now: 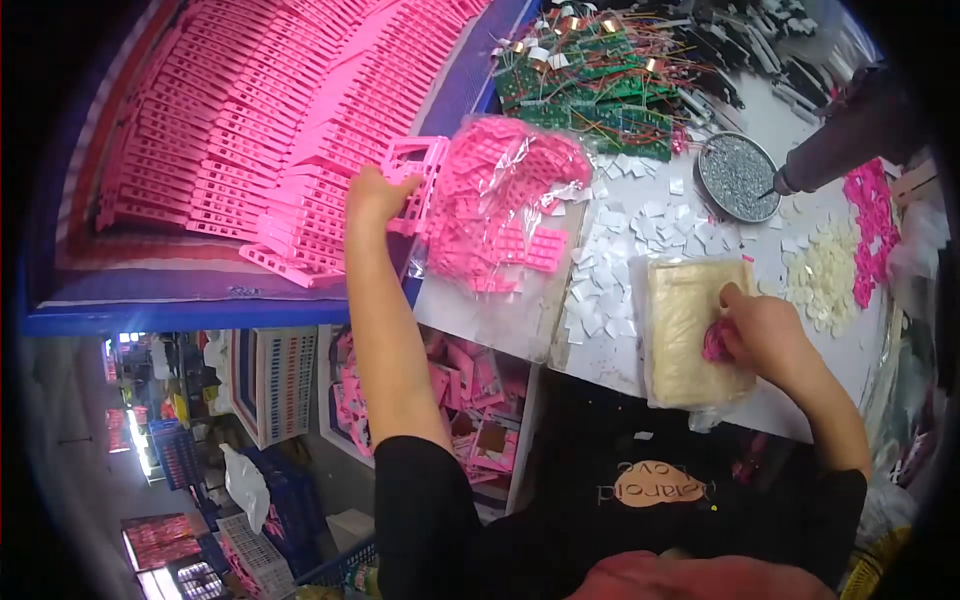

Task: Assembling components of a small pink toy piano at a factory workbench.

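My left hand [376,200] is closed on a pink plastic frame [432,160], a rectangular part with open cut-outs, at the edge of the blue crate. Curled over a tan plastic-wrapped pad [690,300], my right hand [772,335] has a small magenta piece [716,342] at its fingers. That piece is partly covered, so its kind is unclear. Just right of the left hand lies a clear bag of pink button strips [490,215], some spilling from its open side. Rows of similar pink frames [300,90] fill the blue crate [200,318].
Green circuit boards with wires [590,90] lie at the back. A round dish of small screws [738,178] sits below a dark electric screwdriver [830,150]. White squares [605,290], cream discs [825,280] and magenta parts [872,220] are scattered about. Below stands a bin of pink pieces [470,400].
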A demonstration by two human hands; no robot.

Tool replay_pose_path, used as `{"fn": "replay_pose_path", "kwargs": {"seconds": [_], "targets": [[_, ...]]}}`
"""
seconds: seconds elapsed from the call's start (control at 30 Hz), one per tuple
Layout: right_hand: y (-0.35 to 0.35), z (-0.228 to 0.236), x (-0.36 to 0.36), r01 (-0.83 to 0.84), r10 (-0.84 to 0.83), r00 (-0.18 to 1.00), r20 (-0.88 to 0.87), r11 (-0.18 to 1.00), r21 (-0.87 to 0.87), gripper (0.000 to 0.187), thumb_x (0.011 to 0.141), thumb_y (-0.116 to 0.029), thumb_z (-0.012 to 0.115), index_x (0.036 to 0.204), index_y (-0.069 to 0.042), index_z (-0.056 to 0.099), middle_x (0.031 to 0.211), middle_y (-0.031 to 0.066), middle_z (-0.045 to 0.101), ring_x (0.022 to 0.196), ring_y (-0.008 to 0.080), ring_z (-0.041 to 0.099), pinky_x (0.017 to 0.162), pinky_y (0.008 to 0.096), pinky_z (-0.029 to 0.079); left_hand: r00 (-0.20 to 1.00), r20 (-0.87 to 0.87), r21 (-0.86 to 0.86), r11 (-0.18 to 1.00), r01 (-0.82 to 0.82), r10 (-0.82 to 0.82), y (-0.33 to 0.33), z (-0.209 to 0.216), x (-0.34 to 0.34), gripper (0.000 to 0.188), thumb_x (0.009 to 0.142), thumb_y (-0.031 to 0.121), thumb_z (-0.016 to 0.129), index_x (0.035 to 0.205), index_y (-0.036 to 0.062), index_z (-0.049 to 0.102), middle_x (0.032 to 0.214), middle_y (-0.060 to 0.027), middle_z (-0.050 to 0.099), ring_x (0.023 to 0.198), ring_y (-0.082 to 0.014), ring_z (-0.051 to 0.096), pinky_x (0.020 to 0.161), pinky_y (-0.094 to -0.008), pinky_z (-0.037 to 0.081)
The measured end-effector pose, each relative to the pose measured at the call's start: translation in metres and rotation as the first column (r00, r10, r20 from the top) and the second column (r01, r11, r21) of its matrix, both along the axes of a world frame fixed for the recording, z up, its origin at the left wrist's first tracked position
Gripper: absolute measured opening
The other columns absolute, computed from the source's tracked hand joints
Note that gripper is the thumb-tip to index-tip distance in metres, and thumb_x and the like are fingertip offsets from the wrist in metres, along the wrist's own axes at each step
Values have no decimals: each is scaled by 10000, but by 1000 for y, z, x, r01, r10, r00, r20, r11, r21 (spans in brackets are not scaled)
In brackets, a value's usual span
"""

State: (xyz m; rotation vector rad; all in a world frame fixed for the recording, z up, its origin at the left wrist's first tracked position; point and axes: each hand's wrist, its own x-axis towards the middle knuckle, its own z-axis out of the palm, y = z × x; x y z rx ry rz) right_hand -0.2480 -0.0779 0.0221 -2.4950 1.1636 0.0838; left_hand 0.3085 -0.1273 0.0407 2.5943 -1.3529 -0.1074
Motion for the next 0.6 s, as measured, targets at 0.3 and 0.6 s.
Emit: {"fn": "replay_pose_path", "kwargs": {"seconds": [0.3,0.6], "targets": [[7,9,-51,123,-116,967,225,992,-14,354,795,-133,731,1114,-83,583,736,96,631,719,322,634,624,452,481,935,-54,-107,933,343,-350,12,-19,23,657,728,406,830,1235,20,671,1081,-193,732,1002,-316,707,886,-405,532],[17,3,-66,15,-475,544,692,830,558,515,878,-109,700,1337,-73,469,974,111,632,776,197,659,657,329,528,392,459,-169,354,920,-797,86,90,-208,316,918,124,627,1200,-15,655,1185,-213,683,1103,-370,651,971,-517,459]]}}
